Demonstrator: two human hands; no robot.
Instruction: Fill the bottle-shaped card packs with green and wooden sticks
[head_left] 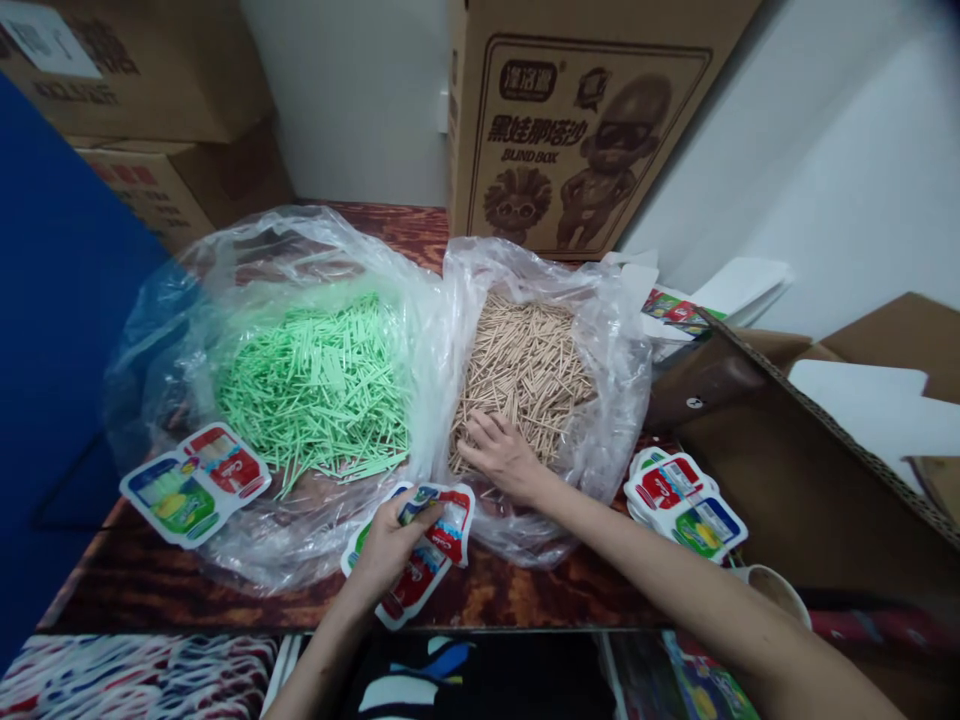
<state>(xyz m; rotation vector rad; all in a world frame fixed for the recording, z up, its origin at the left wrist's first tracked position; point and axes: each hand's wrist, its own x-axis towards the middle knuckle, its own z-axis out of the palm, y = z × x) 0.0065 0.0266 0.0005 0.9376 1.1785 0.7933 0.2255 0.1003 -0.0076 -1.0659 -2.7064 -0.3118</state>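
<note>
My left hand (394,540) is closed on a two-lobed candy pack (454,522) with red cola and green lemon prints. Beneath it lies another such pack (411,592) at the table's front edge. Over the right-hand plastic bag, my right hand (499,455) bends its fingers down into a heap of thin brown sticks (529,360); its fingertips are partly hidden among them. To the left, a second clear bag (300,235) holds a heap of light green sticks (322,385). One more candy pack (196,484) rests on that bag's front left edge.
Several stacked packs (686,505) lie right of my forearm, beside an open cardboard box (810,500) and a round cup (772,590). A tall printed carton (577,130) stands behind the bags. More cartons (142,70) and a blue panel (60,330) are at left.
</note>
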